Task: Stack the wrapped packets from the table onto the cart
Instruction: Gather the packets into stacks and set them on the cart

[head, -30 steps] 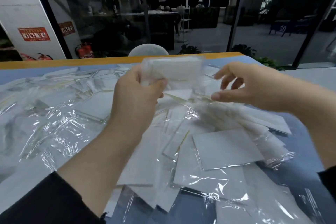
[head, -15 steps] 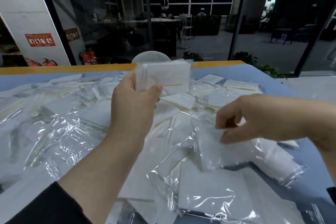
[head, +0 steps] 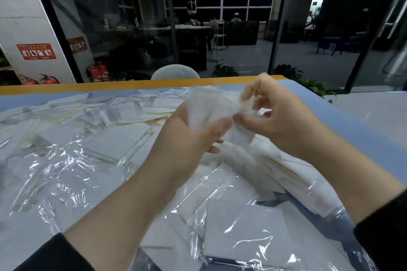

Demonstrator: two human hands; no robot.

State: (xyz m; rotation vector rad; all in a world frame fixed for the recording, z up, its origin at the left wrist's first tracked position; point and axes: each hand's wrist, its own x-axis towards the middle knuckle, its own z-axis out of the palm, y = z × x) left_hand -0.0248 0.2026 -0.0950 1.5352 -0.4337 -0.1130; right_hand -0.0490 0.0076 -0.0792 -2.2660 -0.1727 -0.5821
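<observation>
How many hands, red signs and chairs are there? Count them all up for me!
Hands: 2, the left hand and the right hand, both gripping wrapped packets
Red signs: 2, one on the wall and one behind the glass
Chairs: 1, the chair back past the table
Total: 5

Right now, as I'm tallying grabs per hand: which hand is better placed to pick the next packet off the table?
Probably the right hand: it only pinches an edge of the blurred held packets, while the left hand grips them.
</observation>
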